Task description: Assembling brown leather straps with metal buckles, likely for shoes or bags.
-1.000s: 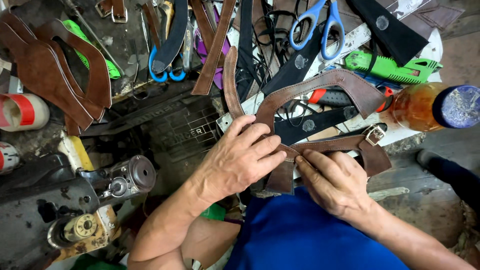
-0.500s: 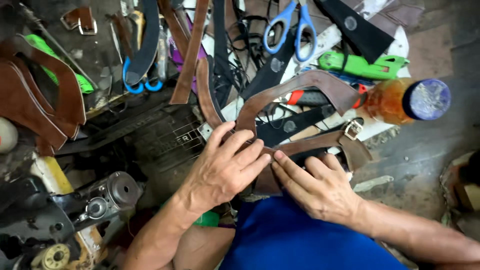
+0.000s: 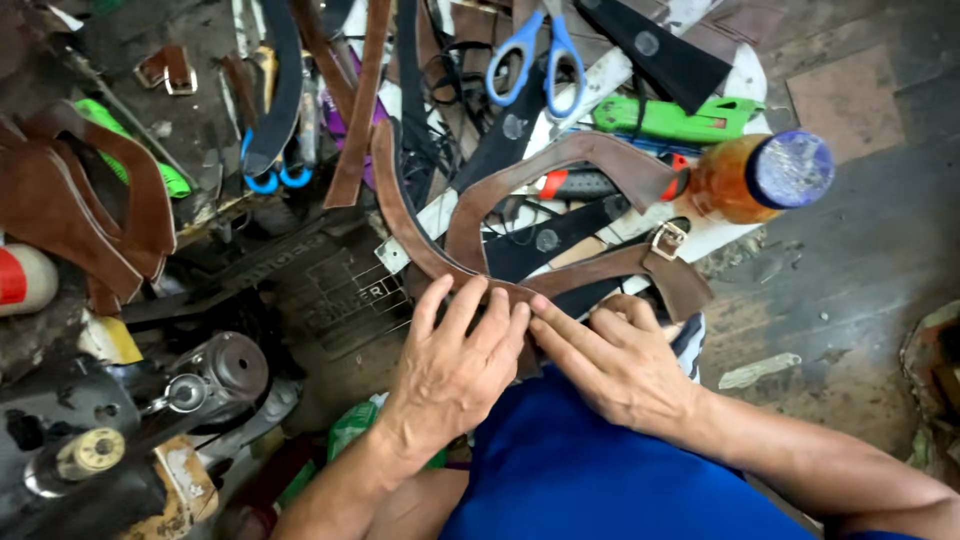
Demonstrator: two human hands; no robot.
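Both hands lie flat, fingers spread, pressing on a brown leather strap piece (image 3: 520, 175): the left hand (image 3: 455, 365) and right hand (image 3: 615, 365) sit side by side, fingertips nearly touching where the straps join. From there one strap curves up-left, one loops up and right, and a third runs right to a metal buckle (image 3: 668, 240). The junction itself is hidden under the fingers. Blue-handled scissors (image 3: 535, 55) and an amber bottle (image 3: 760, 175) lie beyond.
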